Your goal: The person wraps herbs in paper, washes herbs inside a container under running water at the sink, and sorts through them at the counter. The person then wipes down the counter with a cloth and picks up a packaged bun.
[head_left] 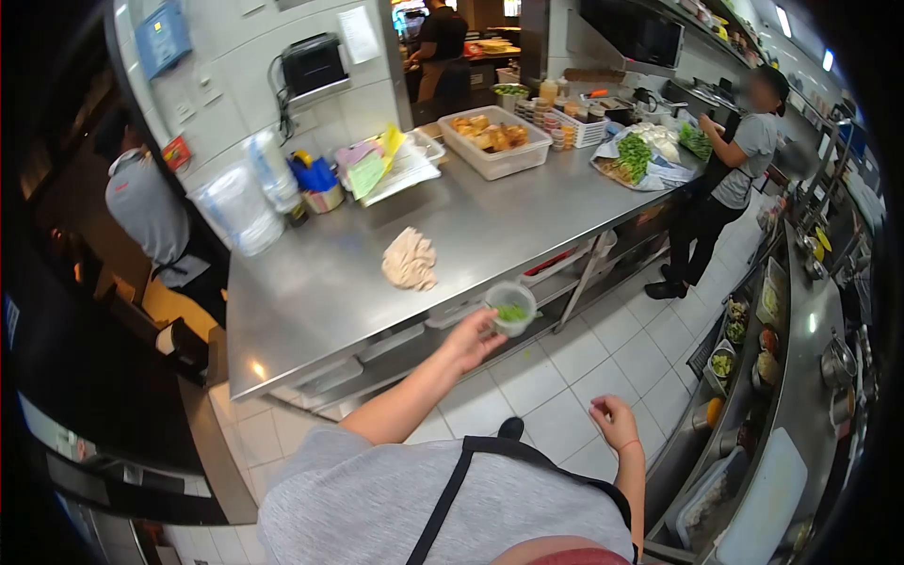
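Observation:
A small clear plastic tub [521,299] with chopped green herbs [510,313] at its bottom is gripped at the rim by my left hand [474,341]. It is held just past the front edge of the steel counter, over the tiled floor. Behind it on the counter [330,292] lies a crumpled beige cloth [410,259], apart from my hand. My right hand [615,420] hangs in the air at my right side, its fingers curled in loosely, and no object shows in it.
A plastic bin of browned food [493,162], papers [384,169] and plastic-wrapped stacks [240,209] stand on the counter. Leafy greens [637,155] lie near a co-worker [744,141] at the right. Another person [155,212] is at the left. A prep station with food containers [722,364] runs along my right.

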Motion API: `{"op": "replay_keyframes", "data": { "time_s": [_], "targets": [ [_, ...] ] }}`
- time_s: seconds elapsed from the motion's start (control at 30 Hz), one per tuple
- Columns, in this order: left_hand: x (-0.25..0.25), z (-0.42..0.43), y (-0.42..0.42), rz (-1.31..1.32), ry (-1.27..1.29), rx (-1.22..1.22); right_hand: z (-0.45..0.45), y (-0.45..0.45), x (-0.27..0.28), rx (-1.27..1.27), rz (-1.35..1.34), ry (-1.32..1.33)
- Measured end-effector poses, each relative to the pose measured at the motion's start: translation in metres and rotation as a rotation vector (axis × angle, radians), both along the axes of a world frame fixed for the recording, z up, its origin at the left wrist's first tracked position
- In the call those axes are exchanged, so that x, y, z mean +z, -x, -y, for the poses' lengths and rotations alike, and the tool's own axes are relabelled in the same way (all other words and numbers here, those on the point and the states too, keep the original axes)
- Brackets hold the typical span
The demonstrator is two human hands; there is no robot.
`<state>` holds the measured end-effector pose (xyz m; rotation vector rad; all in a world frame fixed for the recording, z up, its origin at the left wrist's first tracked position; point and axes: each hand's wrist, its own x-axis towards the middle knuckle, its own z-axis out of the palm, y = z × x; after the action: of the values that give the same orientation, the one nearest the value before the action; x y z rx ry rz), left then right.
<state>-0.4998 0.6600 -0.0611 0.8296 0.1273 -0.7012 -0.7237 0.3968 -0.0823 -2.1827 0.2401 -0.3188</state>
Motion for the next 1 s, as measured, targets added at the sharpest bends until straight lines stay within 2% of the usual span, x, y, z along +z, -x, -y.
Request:
{"op": "replay_keyframes", "data": {
  "time_s": [0.07, 0.1, 0.17, 0.23, 0.27, 0.3, 0.47, 0.57, 0.63, 0.7, 0.73, 0.8, 0.9, 0.93, 0.97, 1.0],
  "targets": [
    [0.009, 0.023, -0.049, 0.055, -0.045, 0.143, 0.051, -0.007, -0.064, 0.03, -0.313, 0.071],
    [0.013, 0.037, -0.075, 0.043, -0.089, 0.23, 0.076, -0.003, -0.099, -0.019, -0.385, 0.012],
    [0.012, 0.063, -0.116, 0.058, -0.008, 0.217, 0.11, 0.015, -0.135, -0.067, -0.549, -0.002],
    [0.019, 0.098, -0.159, -0.073, -0.05, 0.326, 0.149, 0.032, -0.164, -0.08, -0.829, -0.025],
    [0.009, 0.115, -0.184, -0.086, -0.032, 0.304, 0.17, 0.056, -0.215, -0.145, -0.819, -0.068],
    [0.001, 0.134, -0.204, -0.096, -0.047, 0.3, 0.184, 0.075, -0.231, -0.205, -0.897, -0.137],
    [-0.04, 0.233, -0.296, -0.091, -0.228, 0.378, 0.23, 0.09, -0.248, -0.461, -1.095, -0.402],
    [-0.012, 0.277, -0.306, 0.012, -0.26, 0.354, 0.26, 0.085, -0.251, -0.512, -1.078, -0.5],
    [-0.068, 0.298, -0.351, 0.037, -0.087, 0.189, 0.288, 0.081, -0.256, -0.521, -1.041, -0.535],
    [-0.037, 0.322, -0.337, 0.034, -0.263, 0.285, 0.326, 0.067, -0.258, -0.524, -1.005, -0.55],
    [-0.035, 0.333, -0.342, 0.028, -0.271, 0.279, 0.347, 0.054, -0.257, -0.523, -0.987, -0.553],
    [-0.03, 0.354, -0.355, -0.009, -0.393, 0.402, 0.4, 0.028, -0.259, -0.511, -0.951, -0.541],
    [-0.019, 0.379, -0.365, -0.022, -0.361, 0.347, 0.493, -0.027, -0.269, -0.457, -0.877, -0.469],
    [-0.017, 0.387, -0.365, -0.031, -0.332, 0.364, 0.508, -0.069, -0.232, -0.418, -0.843, -0.417],
    [-0.017, 0.394, -0.364, -0.045, -0.341, 0.376, 0.529, -0.105, -0.179, -0.274, -0.782, -0.198],
    [-0.012, 0.404, -0.361, -0.117, -0.326, 0.396, 0.558, -0.133, -0.185, -0.267, -0.749, -0.169]
  ]
}}
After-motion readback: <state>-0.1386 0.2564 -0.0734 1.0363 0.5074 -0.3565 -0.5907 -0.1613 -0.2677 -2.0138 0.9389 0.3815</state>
